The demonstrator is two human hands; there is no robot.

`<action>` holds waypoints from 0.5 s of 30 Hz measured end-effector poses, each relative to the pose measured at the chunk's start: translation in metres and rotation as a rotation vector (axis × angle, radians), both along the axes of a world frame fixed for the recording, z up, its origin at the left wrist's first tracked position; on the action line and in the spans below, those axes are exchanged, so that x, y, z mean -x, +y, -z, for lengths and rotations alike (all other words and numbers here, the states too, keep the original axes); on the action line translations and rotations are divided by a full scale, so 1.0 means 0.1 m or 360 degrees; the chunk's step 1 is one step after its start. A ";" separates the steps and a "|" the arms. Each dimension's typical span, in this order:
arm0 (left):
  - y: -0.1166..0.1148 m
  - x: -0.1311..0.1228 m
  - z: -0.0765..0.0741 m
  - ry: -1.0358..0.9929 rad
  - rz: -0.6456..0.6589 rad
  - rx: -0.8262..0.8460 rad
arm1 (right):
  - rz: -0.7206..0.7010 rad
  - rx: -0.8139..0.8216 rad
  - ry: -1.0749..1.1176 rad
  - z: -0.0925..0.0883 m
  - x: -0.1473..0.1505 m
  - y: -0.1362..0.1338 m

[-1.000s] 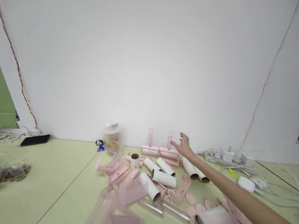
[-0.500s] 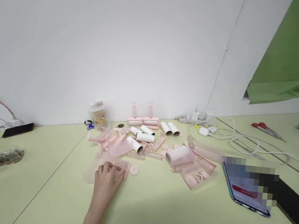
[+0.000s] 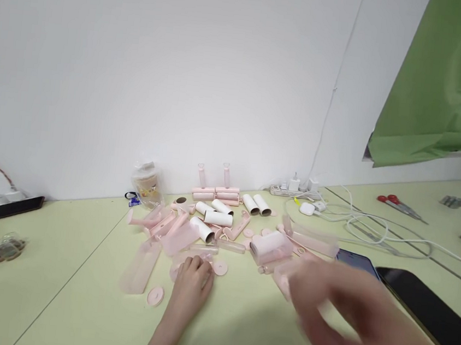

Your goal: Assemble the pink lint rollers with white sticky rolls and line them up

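Note:
My left hand [image 3: 192,281] rests on the table with its fingers curled over pale pink, see-through parts [image 3: 178,260]; what lies under its fingertips is hidden. A pink disc [image 3: 220,268] lies just right of these fingers. Another pink disc [image 3: 155,296] and a frosted pink sleeve [image 3: 140,269] lie to the left. My right hand [image 3: 347,316], smeared by motion, hangs over the right side near a bagged pink part [image 3: 281,279]. Its fingers and thumb curve round a gap; whether it holds anything is unclear.
White rolls [image 3: 218,218] and pink roller parts [image 3: 238,225] are heaped ahead. Two assembled pink rollers [image 3: 227,194] stand by the wall. A bagged cup [image 3: 147,183] is at left. Cables [image 3: 372,231], red-handled scissors [image 3: 402,207] and a black phone [image 3: 426,308] lie right.
My right hand has come into view from the right. My left hand has shifted right, off the frosted sleeve, and a second disc now shows at left. The view has shifted slightly.

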State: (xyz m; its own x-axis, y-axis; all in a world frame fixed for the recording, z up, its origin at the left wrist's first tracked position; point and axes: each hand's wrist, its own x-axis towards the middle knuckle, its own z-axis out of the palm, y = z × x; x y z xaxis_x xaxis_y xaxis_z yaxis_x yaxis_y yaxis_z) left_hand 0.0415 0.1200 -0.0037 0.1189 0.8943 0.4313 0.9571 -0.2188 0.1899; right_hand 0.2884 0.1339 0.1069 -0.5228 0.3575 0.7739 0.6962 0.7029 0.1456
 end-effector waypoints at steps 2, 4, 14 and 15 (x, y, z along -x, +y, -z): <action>0.04 -0.08 -0.01 -0.0022 0.0054 0.0009 | -0.0105 0.0554 -0.0060 -0.08 0.09 0.20; 0.08 -0.16 -0.02 -0.0038 0.0103 0.0014 | -0.0068 0.1068 -0.0085 -0.04 0.21 0.50; 0.05 -0.23 -0.03 -0.0163 0.0271 -0.0204 | 0.0219 0.1250 -0.0348 0.59 0.88 1.54; 0.04 -0.20 -0.04 -0.0184 0.0268 -0.0237 | 0.0208 0.1253 -0.0350 0.61 0.96 1.57</action>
State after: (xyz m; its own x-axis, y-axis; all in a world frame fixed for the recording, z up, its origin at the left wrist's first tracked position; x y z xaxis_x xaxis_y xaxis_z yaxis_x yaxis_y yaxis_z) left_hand 0.0614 0.1239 0.0001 0.2032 0.7916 0.5763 0.8786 -0.4072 0.2495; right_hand 0.1925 0.2913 0.0460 -0.5495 0.8207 0.1568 0.7926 0.5714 -0.2129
